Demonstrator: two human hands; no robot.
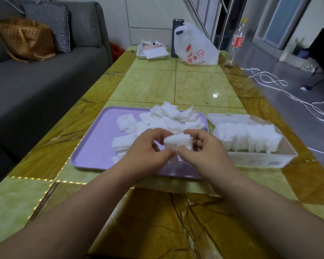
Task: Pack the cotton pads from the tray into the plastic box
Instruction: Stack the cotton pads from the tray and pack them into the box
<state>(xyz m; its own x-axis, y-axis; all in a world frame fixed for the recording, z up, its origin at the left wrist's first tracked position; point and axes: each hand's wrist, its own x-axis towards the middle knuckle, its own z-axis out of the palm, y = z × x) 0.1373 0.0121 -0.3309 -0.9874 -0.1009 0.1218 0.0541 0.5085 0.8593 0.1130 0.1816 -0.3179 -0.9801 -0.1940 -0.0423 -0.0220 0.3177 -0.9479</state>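
A lilac tray (94, 146) lies on the table with a loose heap of white cotton pads (168, 116) across its far half. Right of it stands a clear plastic box (258, 159) with a row of upright pads (247, 137) inside and its lid open at the back. Over the tray's front right part, my left hand (148, 148) and my right hand (204, 148) together hold a small stack of cotton pads (178, 142), fingers curled round it from both sides.
At the table's far end stand a white tray with papers (151, 51), a printed plastic bag (196, 47), a dark flask (177, 23) and a plastic bottle (237, 40). A grey sofa (45, 81) runs along the left. White cables (281, 85) lie on the floor to the right.
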